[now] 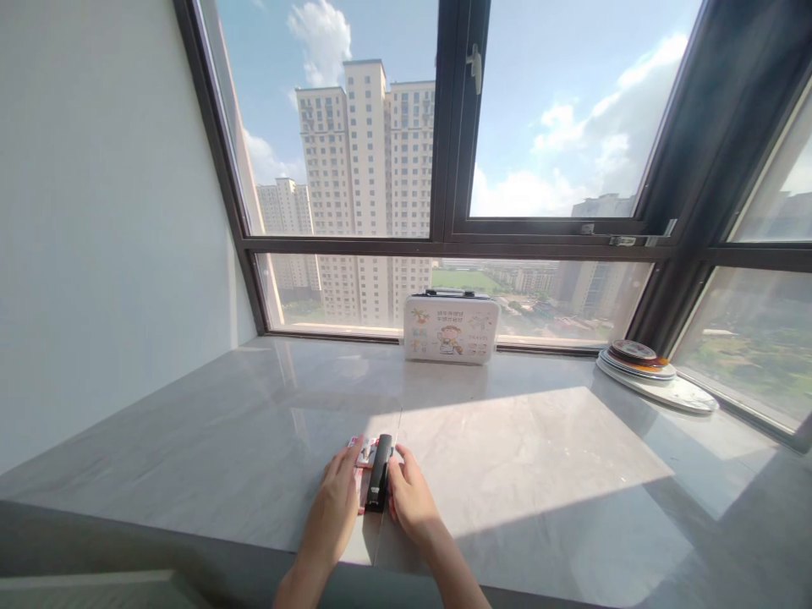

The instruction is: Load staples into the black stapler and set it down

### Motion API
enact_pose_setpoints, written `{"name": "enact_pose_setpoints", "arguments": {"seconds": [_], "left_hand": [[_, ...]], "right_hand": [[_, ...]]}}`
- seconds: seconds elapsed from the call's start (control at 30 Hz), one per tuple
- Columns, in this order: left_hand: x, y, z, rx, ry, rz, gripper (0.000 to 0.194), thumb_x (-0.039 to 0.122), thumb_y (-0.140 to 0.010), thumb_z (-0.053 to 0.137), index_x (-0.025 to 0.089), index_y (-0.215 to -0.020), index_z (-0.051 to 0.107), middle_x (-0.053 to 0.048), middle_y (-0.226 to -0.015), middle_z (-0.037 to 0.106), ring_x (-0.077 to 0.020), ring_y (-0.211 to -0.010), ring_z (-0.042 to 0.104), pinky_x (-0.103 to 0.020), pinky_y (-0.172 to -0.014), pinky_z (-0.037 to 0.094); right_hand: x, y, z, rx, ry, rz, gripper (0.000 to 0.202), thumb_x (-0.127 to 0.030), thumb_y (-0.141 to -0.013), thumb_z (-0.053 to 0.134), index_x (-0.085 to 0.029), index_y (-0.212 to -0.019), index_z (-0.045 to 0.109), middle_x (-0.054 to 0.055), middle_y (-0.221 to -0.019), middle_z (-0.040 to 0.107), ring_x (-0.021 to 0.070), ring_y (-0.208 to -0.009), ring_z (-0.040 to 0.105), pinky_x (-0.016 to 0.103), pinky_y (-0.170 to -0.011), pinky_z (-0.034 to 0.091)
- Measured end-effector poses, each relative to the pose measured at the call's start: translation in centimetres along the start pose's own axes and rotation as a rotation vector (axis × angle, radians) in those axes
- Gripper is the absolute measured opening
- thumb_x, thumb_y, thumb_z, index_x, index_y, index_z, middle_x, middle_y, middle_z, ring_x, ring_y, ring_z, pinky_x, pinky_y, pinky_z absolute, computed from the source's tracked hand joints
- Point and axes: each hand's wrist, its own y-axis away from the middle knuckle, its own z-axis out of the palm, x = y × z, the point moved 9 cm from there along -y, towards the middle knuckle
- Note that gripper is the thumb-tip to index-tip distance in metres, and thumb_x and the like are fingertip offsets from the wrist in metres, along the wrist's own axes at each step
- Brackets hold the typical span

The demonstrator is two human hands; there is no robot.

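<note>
Apparently, both hands are working close together, curving inward from either side of a small group of things near the front edge. The left hand [340, 492] is laying its fingers along the outer side of the red-and-white packets [366, 455], partly covering them, while the right hand [409, 492] is bringing its fingertips up against the right side of the black stapler [379, 474]. The gap between the hands is looking narrow; whether either one is truly gripping or merely steadying, I cannot tell, as the fingertips are partly hidden.

The stapler is lying lengthwise, pointing away from the person, with the packets sitting just beside it on its left. As far as this view is showing, the gathering looks done: stapler and packets are resting side by side on the window ledge [209, 474]. The letting go is what appears left, since neither hand is clear of them yet.

Farther out, a white printed case [452, 331] is standing upright by the window [374, 247], well apart from the hands. Off to the right, a stack of round plates [672, 391] is lying in the corner, near the glass.
</note>
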Motion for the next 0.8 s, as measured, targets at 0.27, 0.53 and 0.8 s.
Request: {"name": "enact_pose_setpoints", "arguments": {"seconds": [0.27, 0.53, 0.8], "left_hand": [[9.1, 2.5, -1.5, 0.226, -0.031, 0.154, 0.047, 0.021, -0.103, 0.031, 0.026, -0.146, 0.049, -0.006, -0.145, 0.054, -0.0271, -0.14, 0.045, -0.051, -0.12, 0.036], [14.9, 4.2, 11.5, -0.224, -0.202, 0.316, 0.056, 0.029, -0.098, 0.048, 0.025, -0.154, 0.044, -0.006, -0.159, 0.043, -0.0296, -0.147, 0.037, -0.05, -0.121, 0.033], [12.9, 4.1, 13.1, -0.241, -0.312, 0.232, 0.055, 0.043, -0.102, 0.042, 0.03, -0.155, 0.04, 0.0, -0.165, 0.031, -0.0281, -0.152, 0.028, -0.054, -0.125, 0.025]], "right_hand": [[1.6, 4.8, -14.5, 0.242, 0.11, 0.025, 0.054, -0.051, -0.098, 0.039, -0.022, -0.142, 0.047, 0.007, -0.093, 0.063, 0.0235, -0.077, 0.064, 0.035, -0.07, 0.056], [0.5, 7.5, -17.8, 0.139, 0.911, -0.087, 0.064, -0.027, -0.092, 0.042, -0.024, -0.156, 0.043, 0.004, -0.159, 0.044, 0.0276, -0.153, 0.027, 0.045, -0.125, 0.021], [-0.2, 8.4, -15.4, 0.127, 1.272, -0.057, 0.057, -0.037, -0.101, 0.039, -0.029, -0.157, 0.038, 0.003, -0.167, 0.026, 0.0353, -0.155, 0.018, 0.062, -0.121, 0.017]]}}
